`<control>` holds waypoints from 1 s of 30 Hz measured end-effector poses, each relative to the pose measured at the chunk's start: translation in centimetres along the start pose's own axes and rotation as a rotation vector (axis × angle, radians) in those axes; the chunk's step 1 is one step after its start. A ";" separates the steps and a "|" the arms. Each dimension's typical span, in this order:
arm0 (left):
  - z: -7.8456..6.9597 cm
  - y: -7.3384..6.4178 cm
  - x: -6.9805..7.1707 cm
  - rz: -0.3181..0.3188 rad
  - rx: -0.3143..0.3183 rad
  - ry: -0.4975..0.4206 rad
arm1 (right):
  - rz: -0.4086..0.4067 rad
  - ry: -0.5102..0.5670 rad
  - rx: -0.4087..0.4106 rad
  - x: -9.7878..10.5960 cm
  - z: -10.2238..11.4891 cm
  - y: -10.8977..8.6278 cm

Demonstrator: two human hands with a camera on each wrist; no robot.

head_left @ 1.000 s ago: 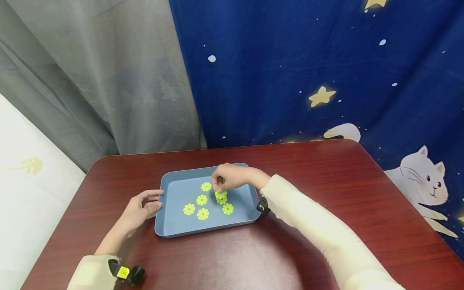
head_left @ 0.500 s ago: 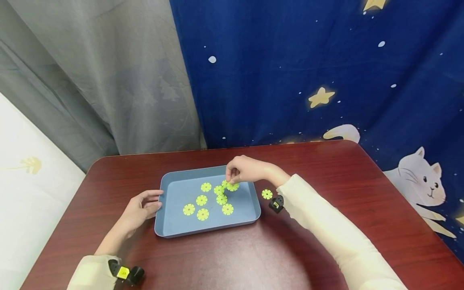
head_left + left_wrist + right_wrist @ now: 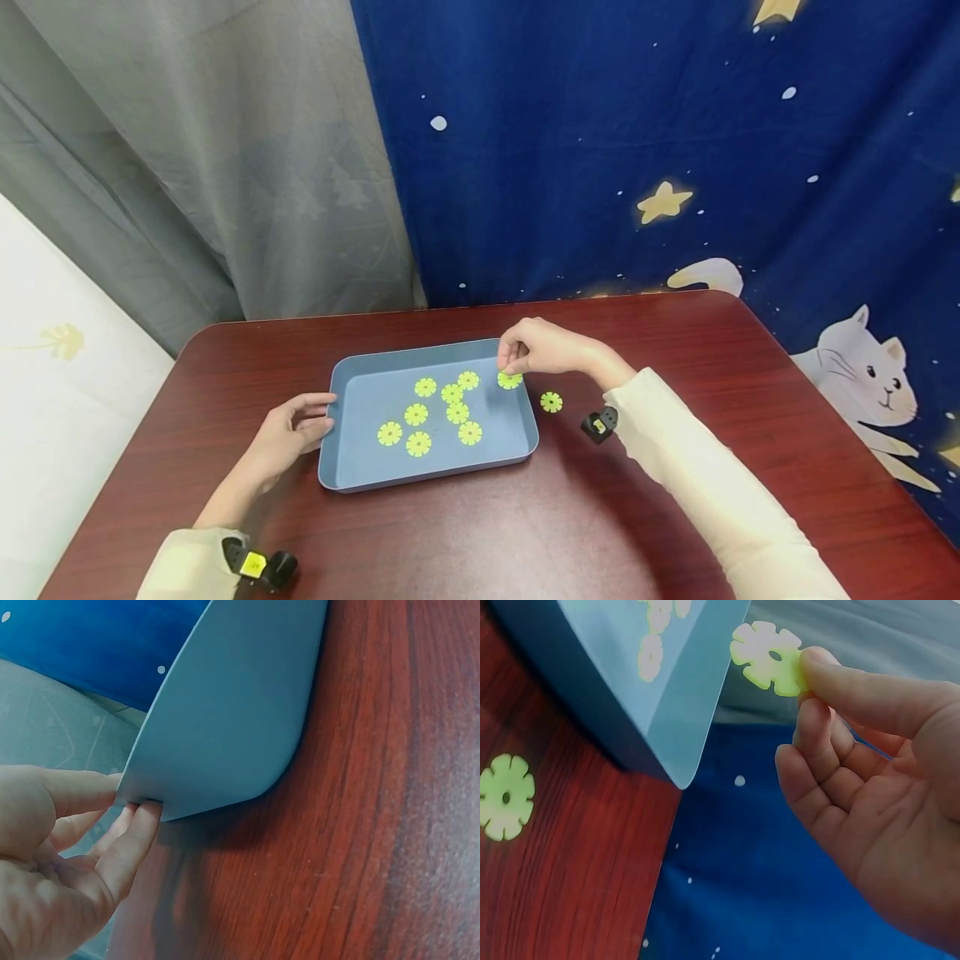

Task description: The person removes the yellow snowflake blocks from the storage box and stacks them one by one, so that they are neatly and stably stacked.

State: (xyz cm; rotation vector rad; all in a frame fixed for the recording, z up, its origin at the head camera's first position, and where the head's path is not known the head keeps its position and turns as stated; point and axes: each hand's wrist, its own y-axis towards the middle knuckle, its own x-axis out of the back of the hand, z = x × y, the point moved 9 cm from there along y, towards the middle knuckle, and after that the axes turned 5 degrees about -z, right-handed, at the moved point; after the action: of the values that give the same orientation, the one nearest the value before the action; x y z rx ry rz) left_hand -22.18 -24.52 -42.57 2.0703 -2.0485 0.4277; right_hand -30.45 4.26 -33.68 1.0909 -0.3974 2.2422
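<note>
A blue-grey rectangular tray (image 3: pixel 360 473) lies on the table, with several yellow-green notched flower-shaped discs (image 3: pixel 418 443) flat in it. My left hand (image 3: pixel 288 429) is at the tray's left side, its nearly straight fingertips touching the outer wall by the rim. Over the tray's back right corner, my right hand (image 3: pixel 543 346) pinches one notched disc (image 3: pixel 769 658) between thumb and forefinger. The right wrist view shows this disc raised beside the rim, its central hole visible and one edge hidden by the thumb. The other fingers of that hand are curled in.
Another notched disc (image 3: pixel 551 402) lies on the dark red wooden table (image 3: pixel 465 542), just right of the tray. Behind the table hang a grey curtain (image 3: pixel 300 167) and a blue one (image 3: pixel 540 150) with printed stars.
My right hand has moved right across the tray with a disc. Discs it covered in the tray now show, as does the one on the table. The left hand stays where it was.
</note>
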 end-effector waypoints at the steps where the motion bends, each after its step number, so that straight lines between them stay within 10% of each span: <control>1: 0.0 0.0 0.0 0.000 0.000 0.000 | -0.006 0.006 -0.009 0.1 -0.2 -0.2; 30: 0.4 0.3 0.1 0.011 -0.004 -0.025 | -0.148 0.082 -0.094 0.6 -6.6 -5.2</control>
State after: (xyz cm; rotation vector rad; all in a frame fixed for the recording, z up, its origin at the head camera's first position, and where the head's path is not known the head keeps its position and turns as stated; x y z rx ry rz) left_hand -22.45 -24.73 -42.91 2.0733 -2.0740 0.4017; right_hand -31.35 11.82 -37.26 0.9459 -0.3714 2.1086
